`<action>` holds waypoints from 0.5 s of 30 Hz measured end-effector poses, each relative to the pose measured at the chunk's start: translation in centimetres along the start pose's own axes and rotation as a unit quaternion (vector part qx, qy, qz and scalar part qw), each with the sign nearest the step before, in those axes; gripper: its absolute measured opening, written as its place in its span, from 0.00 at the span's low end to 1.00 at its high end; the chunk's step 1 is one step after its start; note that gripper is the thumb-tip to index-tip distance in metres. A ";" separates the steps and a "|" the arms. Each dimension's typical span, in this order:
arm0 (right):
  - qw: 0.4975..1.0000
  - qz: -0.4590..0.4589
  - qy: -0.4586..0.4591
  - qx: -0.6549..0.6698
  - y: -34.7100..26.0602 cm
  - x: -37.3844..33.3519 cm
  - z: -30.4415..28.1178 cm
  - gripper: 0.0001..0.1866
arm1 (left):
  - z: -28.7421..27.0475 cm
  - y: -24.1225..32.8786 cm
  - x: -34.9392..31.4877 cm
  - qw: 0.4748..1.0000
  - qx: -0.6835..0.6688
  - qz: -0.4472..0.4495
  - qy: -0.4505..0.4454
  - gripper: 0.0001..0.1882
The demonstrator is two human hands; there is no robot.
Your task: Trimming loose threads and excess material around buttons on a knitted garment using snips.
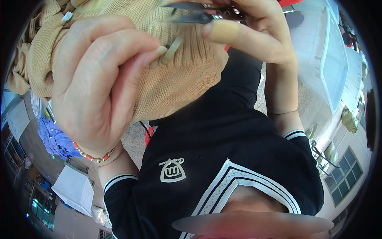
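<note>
My left hand (99, 79) is raised close to the camera and grips a tan knitted garment (187, 83), pinching the fabric next to a pale button (172, 49). A beaded bracelet (93, 156) circles that wrist. My right hand (262, 36), with a bandage on one finger, holds small dark thread snips (195, 14) at the top edge. Their blades lie on the knit just above the button. More of the garment bunches at the upper left (36, 47).
My black top with white-striped trim (223, 151) fills the lower middle. A clear plastic bin (332, 63) stands to the right, purple cloth (53, 137) lies to the left, and a white surface (75, 187) is at the lower left. Windows (344, 175) show at the lower right.
</note>
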State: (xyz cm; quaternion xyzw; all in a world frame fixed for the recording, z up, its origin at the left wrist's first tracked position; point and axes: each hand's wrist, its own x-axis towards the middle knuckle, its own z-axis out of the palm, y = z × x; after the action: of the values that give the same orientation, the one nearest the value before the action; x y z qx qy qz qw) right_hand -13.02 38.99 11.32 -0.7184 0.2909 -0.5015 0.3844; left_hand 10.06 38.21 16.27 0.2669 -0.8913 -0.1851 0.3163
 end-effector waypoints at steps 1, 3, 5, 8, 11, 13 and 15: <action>0.993 -0.112 -0.022 -0.039 0.5 0.2 0.1 0.22 | -0.1 0.0 -0.2 1.000 0.013 0.000 0.002 0.07; 0.992 0.116 -0.030 -0.048 -3.7 0.4 -0.8 0.22 | -0.1 0.0 -0.1 1.000 0.016 0.002 0.008 0.07; 0.993 0.084 -0.037 -0.073 -3.4 0.1 -0.9 0.22 | 0.0 -0.1 -0.3 1.000 0.026 0.002 0.012 0.07; 0.992 0.096 -0.038 -0.069 -3.8 0.1 -0.9 0.22 | 0.0 -0.5 -0.6 0.998 0.048 0.031 0.014 0.06; 0.989 0.112 -0.060 -0.079 -4.4 0.4 -1.2 0.21 | -0.1 -0.4 -0.7 0.999 0.015 0.026 0.017 0.07; 0.987 0.119 -0.070 -0.086 -4.4 0.5 -1.1 0.21 | -0.1 -0.4 -0.7 0.999 0.018 0.036 0.019 0.07; 0.976 0.014 -0.088 -0.200 -4.0 0.5 -1.0 0.21 | 0.0 -0.3 -0.9 0.999 0.015 0.026 0.022 0.07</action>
State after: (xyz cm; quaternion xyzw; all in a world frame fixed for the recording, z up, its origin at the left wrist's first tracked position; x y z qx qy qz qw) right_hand -13.68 40.51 15.15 -0.8181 0.3602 -0.3626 0.2635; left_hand 10.71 38.50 15.70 0.2527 -0.8935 -0.1572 0.3362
